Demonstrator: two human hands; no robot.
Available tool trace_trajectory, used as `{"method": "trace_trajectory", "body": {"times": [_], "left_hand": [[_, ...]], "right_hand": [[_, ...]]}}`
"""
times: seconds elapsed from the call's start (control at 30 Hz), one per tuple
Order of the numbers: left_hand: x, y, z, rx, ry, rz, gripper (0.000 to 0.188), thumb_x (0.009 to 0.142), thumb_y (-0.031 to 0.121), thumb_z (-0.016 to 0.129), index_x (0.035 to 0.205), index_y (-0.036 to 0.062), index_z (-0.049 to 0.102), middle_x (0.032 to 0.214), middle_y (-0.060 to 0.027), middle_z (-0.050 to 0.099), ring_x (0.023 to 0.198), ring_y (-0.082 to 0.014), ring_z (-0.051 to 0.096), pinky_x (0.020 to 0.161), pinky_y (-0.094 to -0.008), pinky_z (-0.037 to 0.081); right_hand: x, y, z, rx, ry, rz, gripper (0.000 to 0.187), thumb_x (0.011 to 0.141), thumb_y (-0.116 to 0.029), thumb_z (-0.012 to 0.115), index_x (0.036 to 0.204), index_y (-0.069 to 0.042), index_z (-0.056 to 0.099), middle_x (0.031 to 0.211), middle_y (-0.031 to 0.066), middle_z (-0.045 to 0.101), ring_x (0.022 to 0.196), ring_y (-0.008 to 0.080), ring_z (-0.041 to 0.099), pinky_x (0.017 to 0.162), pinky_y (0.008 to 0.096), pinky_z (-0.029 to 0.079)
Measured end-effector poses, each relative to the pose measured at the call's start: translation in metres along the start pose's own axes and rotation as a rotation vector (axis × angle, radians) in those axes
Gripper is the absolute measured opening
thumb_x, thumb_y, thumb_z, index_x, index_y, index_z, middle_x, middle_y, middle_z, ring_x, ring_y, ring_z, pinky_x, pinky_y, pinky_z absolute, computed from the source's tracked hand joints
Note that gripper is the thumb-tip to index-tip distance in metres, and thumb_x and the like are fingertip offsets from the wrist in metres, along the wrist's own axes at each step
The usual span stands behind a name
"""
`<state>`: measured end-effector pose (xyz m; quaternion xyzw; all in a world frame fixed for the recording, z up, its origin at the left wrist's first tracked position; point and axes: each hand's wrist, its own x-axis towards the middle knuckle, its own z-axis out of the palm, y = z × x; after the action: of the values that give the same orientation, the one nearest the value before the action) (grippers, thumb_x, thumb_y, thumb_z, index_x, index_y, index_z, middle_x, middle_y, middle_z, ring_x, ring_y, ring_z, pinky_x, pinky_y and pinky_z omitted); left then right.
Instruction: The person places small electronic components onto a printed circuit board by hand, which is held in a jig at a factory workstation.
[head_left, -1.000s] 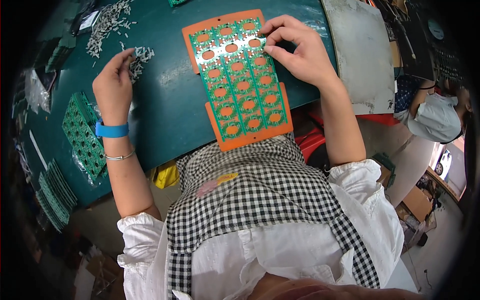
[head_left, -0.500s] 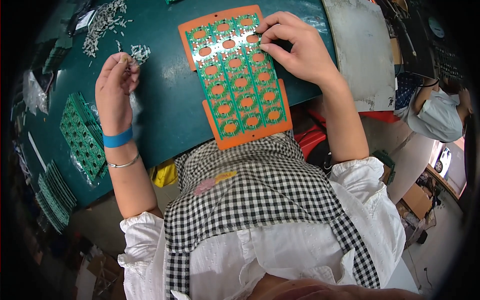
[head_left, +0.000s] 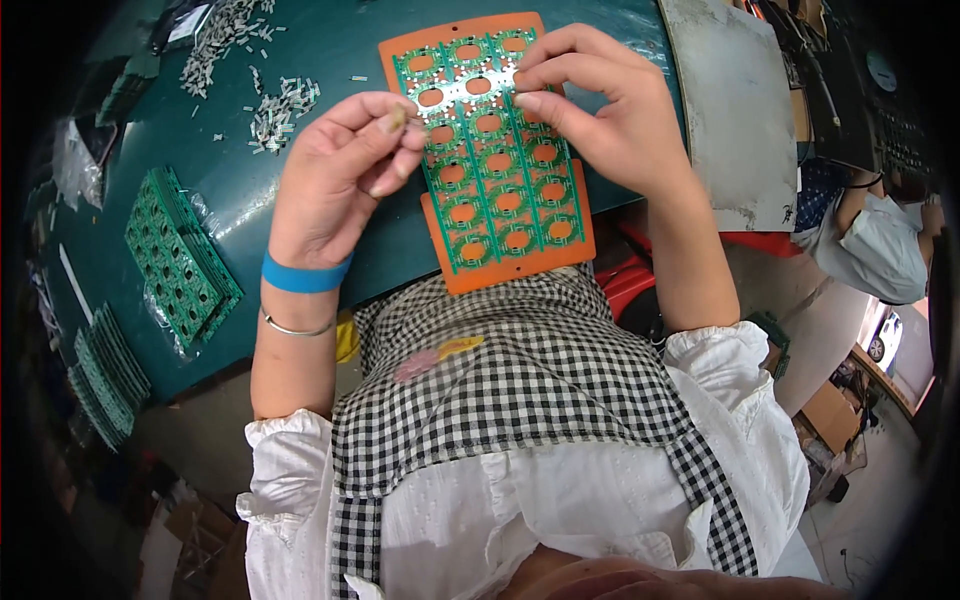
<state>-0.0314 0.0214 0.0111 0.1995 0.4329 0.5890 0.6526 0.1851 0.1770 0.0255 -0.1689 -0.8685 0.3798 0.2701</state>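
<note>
Your left hand (head_left: pixel 335 185) pinches 1 small metal part (head_left: pixel 398 118) between thumb and fingertips, just beside the green circuit panel (head_left: pixel 495 160). Your right hand (head_left: pixel 610 120) presses closed fingertips on the panel's upper rows, which lie on an orange carrier (head_left: pixel 515 265) on the teal table (head_left: pixel 300 60). Step in hand: fitting parts. The next move calls for aligning the part over 1 open cell.

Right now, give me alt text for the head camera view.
A person's right hand presses on a green circuit board panel on an orange tray, while the left hand pinches a small component beside it. Loose metal parts lie on the green table.
</note>
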Motion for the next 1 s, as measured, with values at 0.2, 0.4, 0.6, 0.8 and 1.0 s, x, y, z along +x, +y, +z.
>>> {"method": "trace_trajectory", "body": {"times": [0.2, 0.4, 0.6, 0.8, 1.0], "left_hand": [[-0.001, -0.005, 0.02, -0.084, -0.092, 0.07, 0.016, 0.099, 0.011, 0.061, 0.111, 0.0012, 0.059, 0.088, -0.0053, 0.067, 0.068, -0.0078, 0.057, 0.055, -0.0186, 0.041], [-0.003, -0.011, 0.031, -0.152, -0.076, 0.109, 0.017, 0.099, 0.012, 0.06, 0.113, 0.0018, 0.059, 0.09, -0.0054, 0.068, 0.069, -0.007, 0.056, 0.059, -0.019, 0.044], [-0.001, -0.021, 0.029, -0.064, 0.06, 0.122, 0.022, 0.1, 0.013, 0.06, 0.116, -0.0007, 0.061, 0.097, -0.0089, 0.07, 0.071, -0.0078, 0.057, 0.065, -0.0205, 0.048], [-0.003, -0.027, 0.032, -0.223, 0.06, 0.12, 0.019, 0.098, 0.011, 0.062, 0.112, -0.002, 0.063, 0.095, -0.0066, 0.068, 0.076, -0.009, 0.057, 0.068, -0.0218, 0.049], [-0.006, -0.036, 0.038, -0.246, 0.052, 0.162, 0.018, 0.098, 0.01, 0.063, 0.111, -0.0019, 0.063, 0.092, -0.0043, 0.064, 0.078, -0.0099, 0.057, 0.069, -0.0223, 0.048]], "right_hand": [[0.006, -0.027, 0.023, 0.181, 0.059, -0.043, 0.014, 0.079, -0.001, 0.076, 0.092, -0.002, 0.072, 0.097, 0.0079, 0.068, 0.088, 0.0173, 0.066, 0.074, 0.0276, 0.052], [0.001, -0.035, 0.038, 0.245, 0.176, -0.026, 0.016, 0.074, -0.005, 0.078, 0.089, -0.003, 0.073, 0.094, 0.0052, 0.067, 0.08, 0.0167, 0.067, 0.07, 0.0277, 0.054], [-0.001, -0.037, 0.049, 0.152, 0.256, -0.044, 0.023, 0.068, -0.005, 0.082, 0.089, -0.004, 0.073, 0.095, 0.0062, 0.067, 0.081, 0.0188, 0.068, 0.071, 0.0281, 0.056], [-0.001, -0.034, 0.046, 0.086, 0.287, -0.121, 0.022, 0.068, -0.005, 0.083, 0.087, -0.004, 0.072, 0.095, 0.0065, 0.067, 0.081, 0.0183, 0.068, 0.068, 0.0288, 0.057], [-0.003, -0.033, 0.048, -0.04, 0.296, -0.197, 0.017, 0.07, -0.003, 0.08, 0.083, -0.003, 0.07, 0.095, 0.0073, 0.067, 0.079, 0.0197, 0.068, 0.067, 0.0285, 0.055]]}}
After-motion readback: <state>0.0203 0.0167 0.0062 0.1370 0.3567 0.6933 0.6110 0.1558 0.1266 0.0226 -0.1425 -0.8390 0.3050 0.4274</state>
